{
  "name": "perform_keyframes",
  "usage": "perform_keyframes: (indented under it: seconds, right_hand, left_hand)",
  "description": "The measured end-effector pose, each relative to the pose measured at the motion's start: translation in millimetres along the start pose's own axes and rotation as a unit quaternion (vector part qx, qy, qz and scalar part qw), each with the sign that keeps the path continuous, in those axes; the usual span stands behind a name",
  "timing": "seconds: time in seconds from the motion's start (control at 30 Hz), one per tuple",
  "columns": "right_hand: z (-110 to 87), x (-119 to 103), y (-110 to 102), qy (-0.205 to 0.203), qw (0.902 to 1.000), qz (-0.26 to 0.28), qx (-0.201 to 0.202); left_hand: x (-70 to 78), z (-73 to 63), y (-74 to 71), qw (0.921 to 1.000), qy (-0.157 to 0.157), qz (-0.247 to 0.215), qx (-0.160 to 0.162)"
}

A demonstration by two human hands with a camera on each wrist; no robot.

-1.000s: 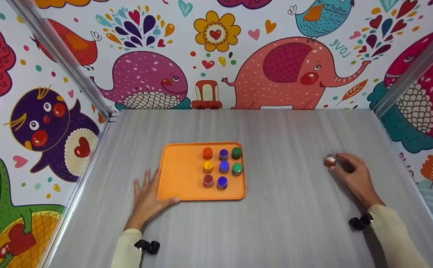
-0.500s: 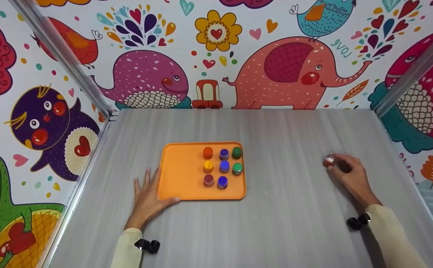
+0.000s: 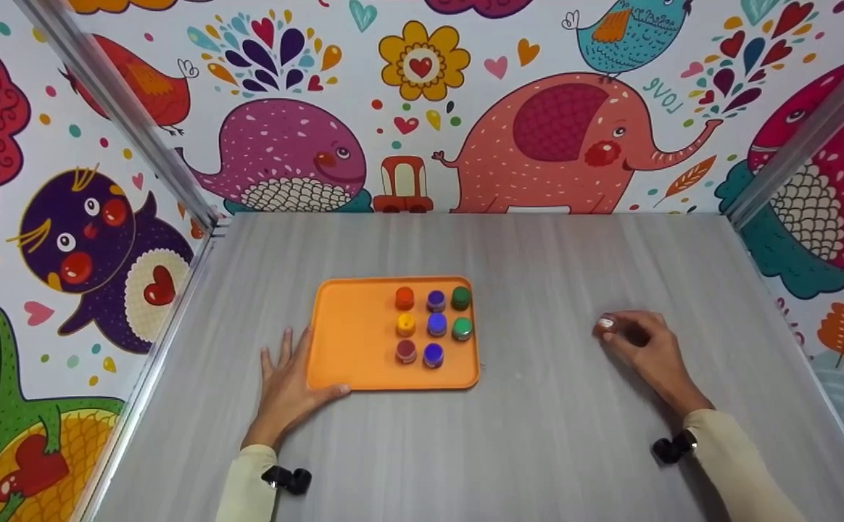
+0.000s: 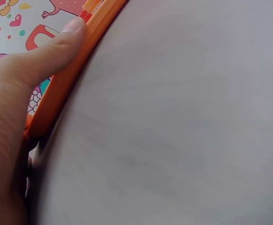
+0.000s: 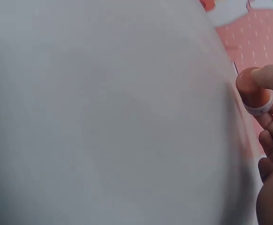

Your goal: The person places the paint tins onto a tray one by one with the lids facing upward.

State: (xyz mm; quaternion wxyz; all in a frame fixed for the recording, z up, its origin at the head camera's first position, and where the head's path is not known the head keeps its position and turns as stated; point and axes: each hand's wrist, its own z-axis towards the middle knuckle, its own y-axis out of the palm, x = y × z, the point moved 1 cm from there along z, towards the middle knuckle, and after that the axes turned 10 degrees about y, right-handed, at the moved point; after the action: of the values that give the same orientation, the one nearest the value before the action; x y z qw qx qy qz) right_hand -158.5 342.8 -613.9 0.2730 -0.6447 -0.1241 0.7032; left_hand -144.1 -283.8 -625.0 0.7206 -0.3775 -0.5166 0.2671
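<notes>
An orange tray (image 3: 349, 333) lies on the table, bearing several small paint jars in its right half. My left hand (image 3: 288, 395) rests at its near left corner, fingers spread along the left side; in the left wrist view the straight thumb (image 4: 56, 51) lies against the rim. Out to the right of the tray, my right hand (image 3: 650, 351) pinches a small brown paint jar (image 3: 602, 326) between thumb and fingers. The right wrist view shows that jar (image 5: 253, 91) tilted, with a whitish band at its lower end.
On the tray stand an orange-red jar (image 3: 404, 298), a yellow jar (image 3: 406, 324), a maroon jar (image 3: 406, 351), blue-violet jars (image 3: 436, 324) and green jars (image 3: 462, 329). Grey table surface (image 3: 538, 435) lies between tray and right hand. Printed panels (image 3: 538, 145) and metal posts (image 3: 806, 138) bound the table.
The right hand has moved left and slightly nearer, carrying the brown paint jar toward the tray. The left hand and the tray stay where they were.
</notes>
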Motion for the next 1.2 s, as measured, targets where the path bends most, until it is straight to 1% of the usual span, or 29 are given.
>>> perform_keyframes:
  seconds: [0.13,0.37,0.47,0.57,0.7,0.77,0.9,0.93,1.0,1.07,1.2]
  right_hand:
    - [-3.6,-13.1,15.2,-0.017,0.9998,0.011,-0.002]
    - [-11.7,-43.9,38.5,-0.037,0.9978,0.054,-0.006]
    - [-14.9,-54.4,46.2,-0.044,0.9973,0.058,-0.012]
    - [-14.9,-56.1,53.9,-0.049,0.9969,0.058,-0.020]
    - [-14.8,-53.5,64.5,-0.066,0.9954,0.061,-0.034]
    - [-18.5,-61.6,68.7,-0.075,0.9942,0.067,-0.039]
    - [-22.6,-67.6,80.3,-0.091,0.9925,0.068,-0.045]
    - [-23.1,-68.9,82.6,-0.095,0.9918,0.068,-0.051]
    - [-21.7,-64.1,88.6,-0.107,0.9900,0.068,-0.062]
    - [-22.3,-66.7,92.9,-0.117,0.9877,0.070,-0.076]
    - [-24.1,-74.1,103.5,-0.123,0.9847,0.076,-0.097]
  left_hand:
    - [0.2,0.1,-0.2,1.0000,0.000,-0.002,0.000]
    - [-1.5,0.8,-0.4,1.0000,0.006,0.003,0.005]
    - [-2.2,0.6,-0.3,1.0000,0.007,0.005,0.005]
    - [-2.4,0.2,-0.3,1.0000,0.007,0.005,0.005]
    - [-2.7,-0.4,-0.1,0.9999,0.007,0.004,0.006]
    - [-3.1,-0.4,0.3,0.9999,0.008,0.004,0.006]
    - [-4.0,0.1,0.5,0.9999,0.009,0.007,0.004]
    - [-4.0,0.1,0.4,0.9999,0.008,0.007,0.003]
    - [-4.0,0.1,0.2,0.9999,0.008,0.008,0.002]
    - [-3.5,-0.1,0.1,0.9999,0.008,0.007,0.003]
    - [-2.1,-0.3,0.2,1.0000,0.007,0.004,0.006]
